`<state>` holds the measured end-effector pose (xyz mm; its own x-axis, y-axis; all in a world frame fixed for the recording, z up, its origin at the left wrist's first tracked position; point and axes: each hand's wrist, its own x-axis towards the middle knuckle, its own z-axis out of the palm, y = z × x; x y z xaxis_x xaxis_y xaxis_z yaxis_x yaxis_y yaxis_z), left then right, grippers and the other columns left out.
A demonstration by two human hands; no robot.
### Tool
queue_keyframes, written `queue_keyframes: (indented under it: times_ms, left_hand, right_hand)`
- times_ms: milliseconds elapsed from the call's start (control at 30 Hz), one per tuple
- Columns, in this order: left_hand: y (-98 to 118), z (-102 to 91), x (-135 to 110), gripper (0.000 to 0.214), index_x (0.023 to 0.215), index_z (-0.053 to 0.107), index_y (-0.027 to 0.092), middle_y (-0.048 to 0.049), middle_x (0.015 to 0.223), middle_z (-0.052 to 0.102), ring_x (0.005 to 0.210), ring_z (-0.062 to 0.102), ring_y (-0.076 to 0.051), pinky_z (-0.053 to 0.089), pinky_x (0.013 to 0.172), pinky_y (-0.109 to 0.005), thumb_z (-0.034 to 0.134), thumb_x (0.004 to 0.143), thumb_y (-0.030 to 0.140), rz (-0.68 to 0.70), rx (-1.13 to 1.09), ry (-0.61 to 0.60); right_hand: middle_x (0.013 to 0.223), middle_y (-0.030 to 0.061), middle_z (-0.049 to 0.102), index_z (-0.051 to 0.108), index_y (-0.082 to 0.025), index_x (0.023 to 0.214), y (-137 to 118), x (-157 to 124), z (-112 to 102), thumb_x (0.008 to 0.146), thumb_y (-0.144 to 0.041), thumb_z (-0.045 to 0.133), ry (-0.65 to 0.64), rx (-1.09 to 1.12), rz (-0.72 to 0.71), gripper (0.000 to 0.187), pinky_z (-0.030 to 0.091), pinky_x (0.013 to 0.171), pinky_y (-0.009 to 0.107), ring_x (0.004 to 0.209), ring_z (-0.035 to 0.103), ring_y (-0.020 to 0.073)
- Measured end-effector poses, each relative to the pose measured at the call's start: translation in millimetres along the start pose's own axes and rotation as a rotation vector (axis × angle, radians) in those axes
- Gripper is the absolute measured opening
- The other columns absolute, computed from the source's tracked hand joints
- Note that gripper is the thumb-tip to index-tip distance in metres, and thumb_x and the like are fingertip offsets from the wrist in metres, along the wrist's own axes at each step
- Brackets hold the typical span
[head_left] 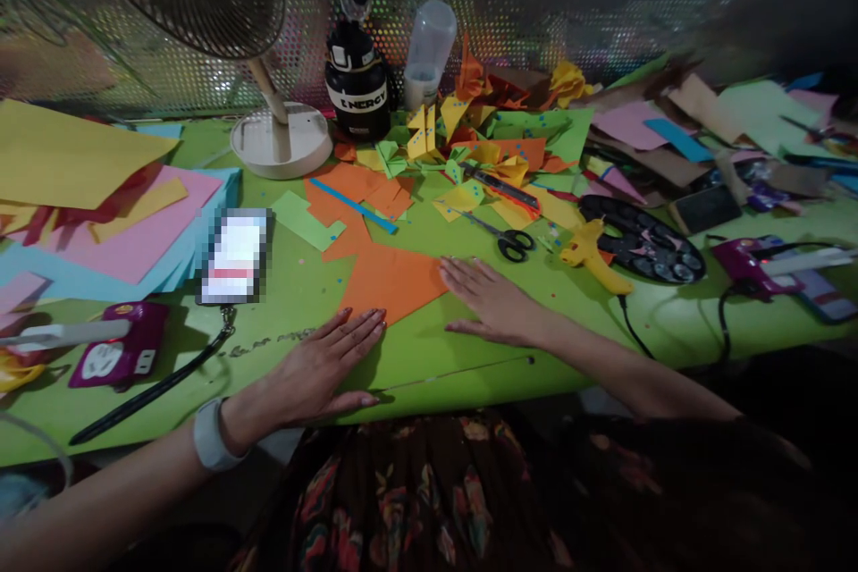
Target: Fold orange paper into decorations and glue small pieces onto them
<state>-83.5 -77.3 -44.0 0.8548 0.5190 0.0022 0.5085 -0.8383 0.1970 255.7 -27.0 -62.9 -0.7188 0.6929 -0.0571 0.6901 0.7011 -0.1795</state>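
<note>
An orange paper sheet (392,280) lies on the green table (429,349) in front of me. My left hand (322,366) rests flat on the table, fingers stretched out, tips touching the sheet's lower left corner. My right hand (489,297) lies flat and open at the sheet's right edge, fingertips on the paper. Neither hand holds anything. A grey band sits on my left wrist.
Black-handled scissors (509,241), a yellow glue gun (593,255) and a dark paint palette (643,246) lie right of the sheet. A phone (234,257), paper stacks (113,223), a fan base (281,138), a black bottle (357,80) and heaps of folded coloured paper (489,134) surround it.
</note>
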Motion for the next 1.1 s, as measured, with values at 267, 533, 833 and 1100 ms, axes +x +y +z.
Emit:
queue_keyframes:
  times_ms: [267, 533, 833, 1100]
  left_hand:
    - [-3.7, -1.2, 2.0, 0.089, 0.160, 0.012, 0.016, -0.0126, 0.161, 0.028, 0.150, 0.026, -0.025, 0.012, 0.126, -0.040, 0.043, 0.093, 0.066, 0.038, -0.016, -0.016]
    - [-10.7, -2.0, 1.3, 0.081, 0.157, 0.026, 0.024, -0.0109, 0.162, 0.028, 0.150, 0.026, -0.027, 0.009, 0.125, -0.046, 0.046, 0.092, 0.067, -0.021, 0.050, 0.023]
    - [-29.8, -7.1, 29.2, 0.081, 0.157, 0.028, 0.022, -0.0153, 0.160, 0.033, 0.147, 0.033, -0.032, 0.029, 0.120, -0.049, 0.045, 0.092, 0.066, -0.288, 0.016, 0.141]
    - [-30.7, -35.1, 47.3, 0.070, 0.143, 0.046, 0.013, -0.0191, 0.145, 0.052, 0.133, 0.051, -0.030, 0.047, 0.106, -0.044, 0.049, 0.093, 0.062, -0.546, -0.265, 0.353]
  right_hand:
    - [0.152, 0.0215, 0.044, 0.047, -0.008, 0.146, 9.8, 22.3, -21.4, 0.098, -0.063, 0.034, 0.134, 0.053, 0.217, 0.074, 0.035, 0.116, 0.051, 0.142, 0.041, 0.0343]
    - [0.134, 0.0193, 0.057, 0.052, -0.015, 0.142, 0.9, 67.1, -28.9, 0.079, -0.043, 0.072, 0.122, 0.349, 0.436, 0.072, 0.053, 0.089, 0.045, 0.108, 0.065, 0.0318]
    - [0.071, -0.0035, 0.065, 0.058, -0.014, 0.132, 9.8, 45.5, -25.9, 0.066, -0.023, 0.085, 0.048, 1.202, 0.523, 0.072, 0.042, 0.050, 0.021, 0.057, 0.055, 0.0088]
    - [0.072, -0.0042, 0.063, 0.068, -0.017, 0.110, 16.8, 40.9, -41.9, 0.062, -0.027, 0.088, 0.271, 1.526, 0.585, 0.053, 0.042, 0.050, 0.020, 0.056, 0.054, 0.0066]
